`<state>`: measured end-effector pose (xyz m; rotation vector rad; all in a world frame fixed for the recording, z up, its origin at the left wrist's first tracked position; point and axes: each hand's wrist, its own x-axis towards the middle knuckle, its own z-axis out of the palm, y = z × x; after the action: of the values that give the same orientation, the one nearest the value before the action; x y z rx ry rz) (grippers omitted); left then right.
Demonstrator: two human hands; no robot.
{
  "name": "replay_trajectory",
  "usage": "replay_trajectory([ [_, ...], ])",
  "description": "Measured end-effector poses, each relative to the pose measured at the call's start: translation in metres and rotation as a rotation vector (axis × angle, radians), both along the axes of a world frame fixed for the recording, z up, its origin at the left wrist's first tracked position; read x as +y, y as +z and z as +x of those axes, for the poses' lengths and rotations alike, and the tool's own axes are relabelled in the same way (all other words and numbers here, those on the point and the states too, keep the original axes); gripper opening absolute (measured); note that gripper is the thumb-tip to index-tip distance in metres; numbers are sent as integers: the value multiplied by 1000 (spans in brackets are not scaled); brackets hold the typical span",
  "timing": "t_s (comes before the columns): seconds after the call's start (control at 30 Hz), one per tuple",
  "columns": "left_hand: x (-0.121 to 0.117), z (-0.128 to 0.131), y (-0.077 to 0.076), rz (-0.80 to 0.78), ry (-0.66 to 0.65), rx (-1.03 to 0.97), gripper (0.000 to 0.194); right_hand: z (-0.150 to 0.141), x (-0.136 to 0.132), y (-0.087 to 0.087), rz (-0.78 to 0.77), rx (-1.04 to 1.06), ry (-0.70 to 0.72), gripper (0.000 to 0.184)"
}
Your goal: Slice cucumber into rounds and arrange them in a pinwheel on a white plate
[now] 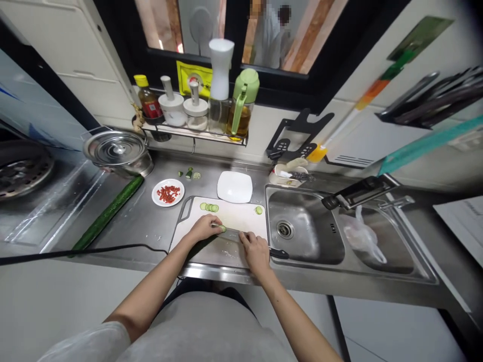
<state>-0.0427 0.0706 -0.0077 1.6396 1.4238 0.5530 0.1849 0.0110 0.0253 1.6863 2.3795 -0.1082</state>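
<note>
My left hand (205, 228) is closed on a cucumber (202, 247), whose pale cut end shows just past the fingertips. The rest of it runs back beneath my left wrist, partly hidden. My right hand (255, 253) grips a kitchen knife (233, 235), with fingers on the blade near the handle. The black handle sticks out to the right of the palm. The blade lies close to the cucumber's cut end; I cannot tell whether it touches. Both hands are over a white cutting board (245, 216). Several cucumber slices (211, 207) rest near its far edge, and more slices (258, 210) at its far right.
A whole cucumber (109, 213) lies on the steel counter at left, near a lidded pot (118, 151). Behind the board stand a plate of chopped red pieces (154, 197) and a white dish (234, 186). A double sink (313, 216) adjoins the right; a black cable (113, 248) crosses the left.
</note>
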Motion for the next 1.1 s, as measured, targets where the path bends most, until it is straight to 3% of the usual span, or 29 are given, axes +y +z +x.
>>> replay_trajectory([
  [0.17, 4, 12, -11, -109, 176, -99, 14, 4, -4, -6, 19, -15, -19, 41],
  [0.3, 16, 16, -12, -136, 458, -9, 9, 10, -8, -7, 28, -7, -66, 42],
  [0.4, 28, 15, -9, -127, 547, 82, 8, 17, -12, -9, 34, -2, -104, 42],
  [0.63, 48, 16, -10, -83, 494, 272, 9, 26, -22, -12, 6, 18, -172, 42],
  [0.83, 50, 19, -13, 28, 435, 433, 12, 27, -26, -7, -1, 110, -221, 38],
  [1.0, 24, 3, -11, 167, 460, 266, 17, 21, -20, -3, -76, 301, -288, 41],
  [1.1, -8, -7, -11, 264, 303, 184, 18, 11, -14, 1, -186, 308, -292, 37],
])
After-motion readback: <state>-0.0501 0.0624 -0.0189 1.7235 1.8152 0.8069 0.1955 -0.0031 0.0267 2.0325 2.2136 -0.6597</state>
